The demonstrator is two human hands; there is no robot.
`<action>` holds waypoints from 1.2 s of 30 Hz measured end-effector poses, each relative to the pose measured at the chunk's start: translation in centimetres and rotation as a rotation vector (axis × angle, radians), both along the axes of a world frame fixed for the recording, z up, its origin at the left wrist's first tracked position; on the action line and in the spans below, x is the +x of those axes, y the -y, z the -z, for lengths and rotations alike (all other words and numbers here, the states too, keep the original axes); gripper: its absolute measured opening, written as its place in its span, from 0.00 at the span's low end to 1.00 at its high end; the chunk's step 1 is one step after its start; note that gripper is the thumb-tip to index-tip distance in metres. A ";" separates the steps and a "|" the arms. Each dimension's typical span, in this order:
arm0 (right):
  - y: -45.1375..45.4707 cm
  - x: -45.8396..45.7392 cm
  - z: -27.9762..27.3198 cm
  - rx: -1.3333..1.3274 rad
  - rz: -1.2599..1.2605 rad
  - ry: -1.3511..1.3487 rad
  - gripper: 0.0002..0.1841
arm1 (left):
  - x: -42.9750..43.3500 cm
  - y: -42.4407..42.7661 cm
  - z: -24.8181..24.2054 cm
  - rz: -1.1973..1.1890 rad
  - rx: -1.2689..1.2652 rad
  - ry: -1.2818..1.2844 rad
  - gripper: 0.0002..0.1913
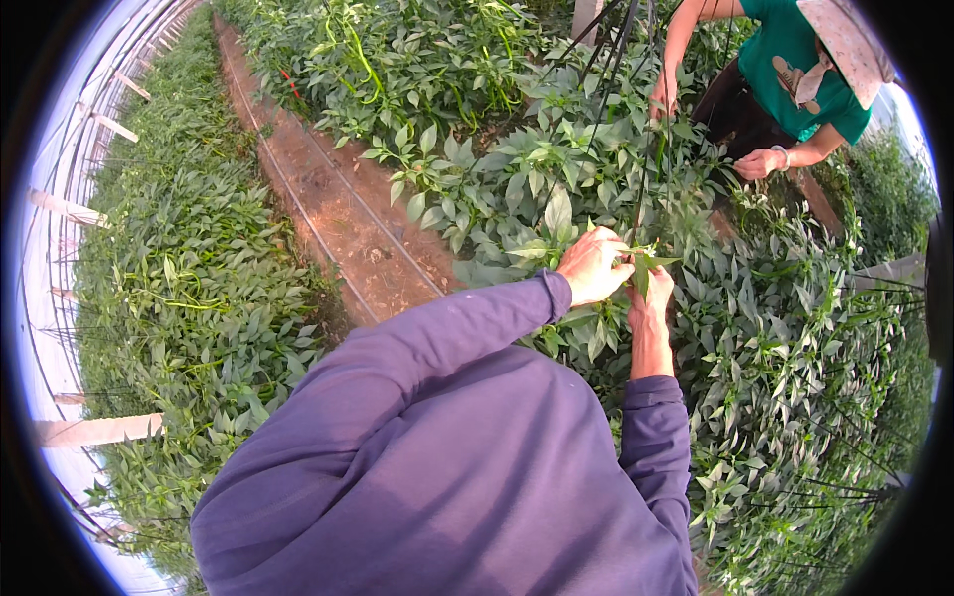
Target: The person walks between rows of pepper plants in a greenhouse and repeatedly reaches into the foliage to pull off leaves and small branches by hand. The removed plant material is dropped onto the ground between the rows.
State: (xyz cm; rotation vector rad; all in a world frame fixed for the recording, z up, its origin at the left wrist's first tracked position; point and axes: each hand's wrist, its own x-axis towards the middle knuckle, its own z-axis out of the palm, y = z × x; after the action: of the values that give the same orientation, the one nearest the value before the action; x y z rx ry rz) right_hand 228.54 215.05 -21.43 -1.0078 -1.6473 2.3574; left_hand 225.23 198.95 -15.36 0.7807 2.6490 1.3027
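Note:
Before my chest, my left hand (595, 266) and my right hand (651, 290) meet at the top of a pepper plant. Between them is a leafy shoot (642, 277) with a small white flower (651, 250). The right fingers pinch it from below. From the left side, the other hand's fingertips close on the same shoot, partly hiding the stem. A dark twine (641, 197) runs down from above to my fingers. Broad pepper leaves (557, 216) surround both hands.
Across the row stands a co-worker in a green shirt (782, 82), hands among the plants. Dark strings (618, 45) hang overhead. At left, a soil path (335, 201) carries two thin hoses. Pale posts (100, 430) line the greenhouse wall. Long green peppers (365, 67) hang beyond.

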 end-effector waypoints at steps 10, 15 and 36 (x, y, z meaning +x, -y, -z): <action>1.8 1.8 -1.7 -0.022 -0.177 -0.106 0.12 | -0.5 1.3 -1.0 0.023 0.480 0.787 0.15; 2.5 3.6 -2.4 0.075 -0.308 -0.135 0.26 | 0.1 1.7 -1.7 -0.014 0.564 0.963 0.14; 1.8 4.6 0.6 0.159 -0.034 -0.187 0.20 | 6.1 6.0 -3.7 0.448 -0.126 -0.125 0.33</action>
State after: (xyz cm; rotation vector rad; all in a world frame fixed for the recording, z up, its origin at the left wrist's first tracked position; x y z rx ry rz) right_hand 233.10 213.27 -21.99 -0.7132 -1.7576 2.2210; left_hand 231.34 192.91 -11.66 1.3713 2.4083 0.9879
